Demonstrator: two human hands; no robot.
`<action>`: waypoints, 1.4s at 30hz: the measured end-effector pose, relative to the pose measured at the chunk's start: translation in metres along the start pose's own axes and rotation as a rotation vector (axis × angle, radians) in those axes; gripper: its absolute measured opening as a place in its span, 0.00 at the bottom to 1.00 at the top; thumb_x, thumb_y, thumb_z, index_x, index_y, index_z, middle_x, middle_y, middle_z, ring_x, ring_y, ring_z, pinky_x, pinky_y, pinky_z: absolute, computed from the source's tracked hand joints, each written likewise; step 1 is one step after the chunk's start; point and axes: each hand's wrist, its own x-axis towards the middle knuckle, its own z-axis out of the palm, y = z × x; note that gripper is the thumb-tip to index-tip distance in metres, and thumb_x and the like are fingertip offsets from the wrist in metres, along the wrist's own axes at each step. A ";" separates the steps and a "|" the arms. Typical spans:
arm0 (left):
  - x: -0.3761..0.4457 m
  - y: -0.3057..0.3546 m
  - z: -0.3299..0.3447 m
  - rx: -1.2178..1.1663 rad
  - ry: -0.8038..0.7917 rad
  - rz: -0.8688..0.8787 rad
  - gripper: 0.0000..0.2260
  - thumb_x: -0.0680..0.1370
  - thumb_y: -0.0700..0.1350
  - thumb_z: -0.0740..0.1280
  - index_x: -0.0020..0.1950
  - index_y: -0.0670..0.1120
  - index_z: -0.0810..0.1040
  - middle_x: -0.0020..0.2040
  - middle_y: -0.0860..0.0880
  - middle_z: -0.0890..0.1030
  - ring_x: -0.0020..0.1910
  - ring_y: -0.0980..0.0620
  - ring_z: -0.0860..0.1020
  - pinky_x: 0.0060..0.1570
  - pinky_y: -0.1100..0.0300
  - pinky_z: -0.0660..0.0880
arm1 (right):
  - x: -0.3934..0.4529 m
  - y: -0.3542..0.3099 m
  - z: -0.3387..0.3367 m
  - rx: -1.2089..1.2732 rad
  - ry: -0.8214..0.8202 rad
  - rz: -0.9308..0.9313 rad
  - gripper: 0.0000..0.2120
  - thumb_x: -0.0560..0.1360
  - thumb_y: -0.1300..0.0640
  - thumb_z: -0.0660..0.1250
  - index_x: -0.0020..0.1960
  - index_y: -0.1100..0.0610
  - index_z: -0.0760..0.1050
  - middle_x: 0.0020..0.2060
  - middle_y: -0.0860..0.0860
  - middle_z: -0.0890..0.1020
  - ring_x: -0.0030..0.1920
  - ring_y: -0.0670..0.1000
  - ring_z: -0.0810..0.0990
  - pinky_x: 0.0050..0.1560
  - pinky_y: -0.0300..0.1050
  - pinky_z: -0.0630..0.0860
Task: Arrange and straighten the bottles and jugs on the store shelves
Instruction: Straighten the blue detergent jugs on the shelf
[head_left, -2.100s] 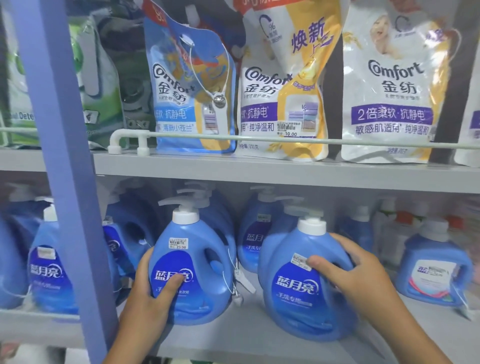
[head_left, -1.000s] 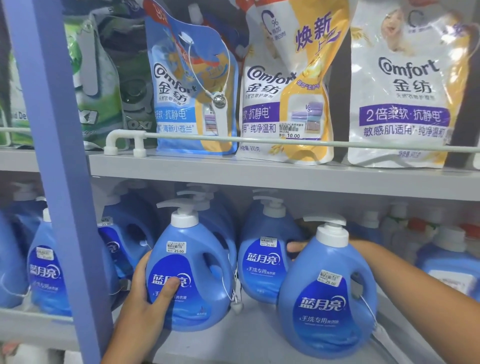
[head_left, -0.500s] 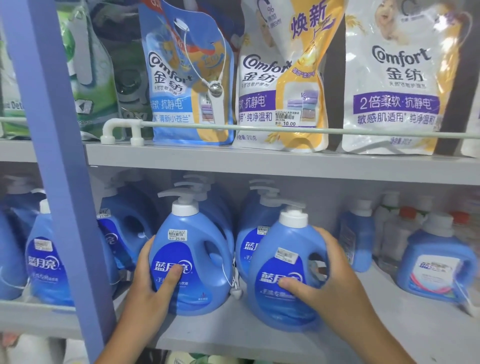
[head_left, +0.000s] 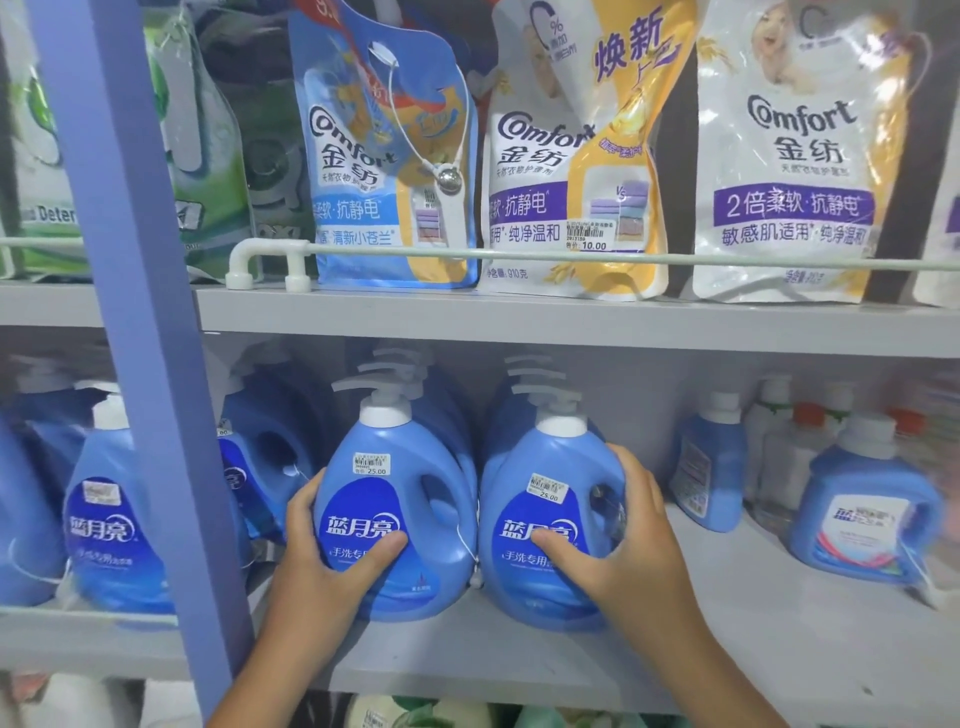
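- Left hand (head_left: 324, 564): clamped on the left blue pump jug (head_left: 387, 519), fingers wrapped round its left flank, thumb pressed across the front label.
- Right hand (head_left: 623, 551): clamped on the right blue pump jug (head_left: 545, 525), fingers curled round the handle side, thumb lying on the label.
- Both jugs stand upright, labels forward, just beside each other at the front of the lower shelf (head_left: 519, 660); each bears a price sticker reading 25.00.
- Further blue pump jugs stand in rows directly behind the two held ones.
- Smaller blue jug (head_left: 865, 514): on the same shelf, well apart to the right, blurred.
- Upper shelf (head_left: 519, 317): Comfort softener pouches (head_left: 789, 156) stand behind a white rail (head_left: 571, 255).
- Purple-blue upright post (head_left: 140, 338): crosses the view at left, in front of the shelves.
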 end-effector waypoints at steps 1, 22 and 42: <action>0.000 0.000 0.001 0.005 -0.010 -0.006 0.35 0.62 0.59 0.79 0.60 0.80 0.64 0.54 0.75 0.77 0.53 0.70 0.79 0.40 0.71 0.79 | -0.001 0.000 0.000 -0.004 0.004 -0.001 0.45 0.63 0.46 0.85 0.73 0.43 0.66 0.64 0.41 0.75 0.67 0.46 0.76 0.62 0.52 0.80; 0.024 -0.009 0.018 -0.510 0.252 -0.548 0.25 0.79 0.70 0.60 0.55 0.53 0.85 0.52 0.45 0.88 0.46 0.46 0.88 0.41 0.50 0.84 | 0.059 0.034 -0.015 0.820 -0.286 0.637 0.37 0.64 0.27 0.75 0.63 0.50 0.84 0.61 0.59 0.85 0.62 0.59 0.84 0.55 0.52 0.82; 0.024 0.000 0.009 -0.549 0.245 -0.656 0.27 0.71 0.71 0.65 0.55 0.52 0.85 0.50 0.47 0.89 0.50 0.42 0.87 0.53 0.33 0.82 | 0.083 0.024 -0.003 0.764 -0.108 0.728 0.27 0.82 0.32 0.55 0.53 0.52 0.80 0.35 0.49 0.88 0.35 0.48 0.87 0.35 0.43 0.81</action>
